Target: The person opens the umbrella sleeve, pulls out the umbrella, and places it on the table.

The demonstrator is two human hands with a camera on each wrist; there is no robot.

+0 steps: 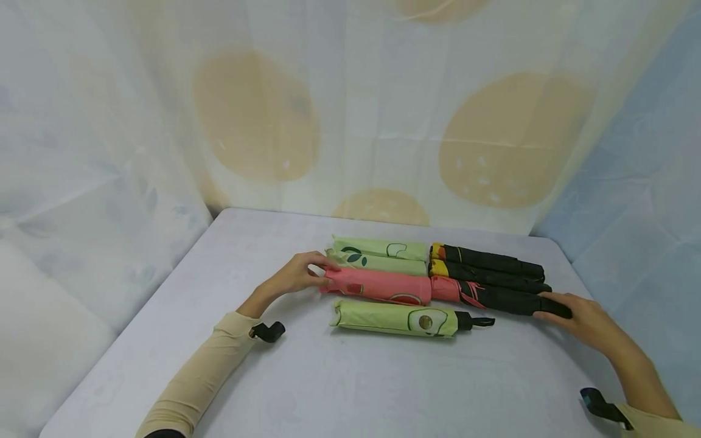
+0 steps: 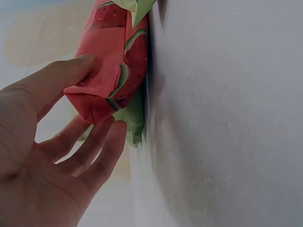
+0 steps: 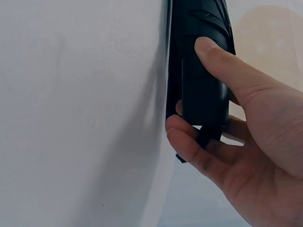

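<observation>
- Pink watermelon-print umbrella (image 1: 383,287) lies on the counter (image 1: 350,377), long axis left-right, third in the row.
- Left hand (image 1: 298,275) pinches its cover end; right hand (image 1: 580,316) grips its black handle (image 3: 203,90).
- One hand per end, equally near.

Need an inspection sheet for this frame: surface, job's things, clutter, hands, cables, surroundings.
Surface: pale grey table, cloth-covered.
Job's things: pink umbrella in a watermelon-print sleeve, lying lengthwise, its black handle to the right.
Clutter: two green sleeved umbrellas with black handles behind it; one green avocado-print umbrella in front, lying apart.
Hands: left hand pinches the sleeve end of the pink umbrella; right hand grips its black handle end.
Cables: nothing seen; a black strap at the left wrist, another at the right.
Surroundings: pale printed curtains on three sides.
</observation>
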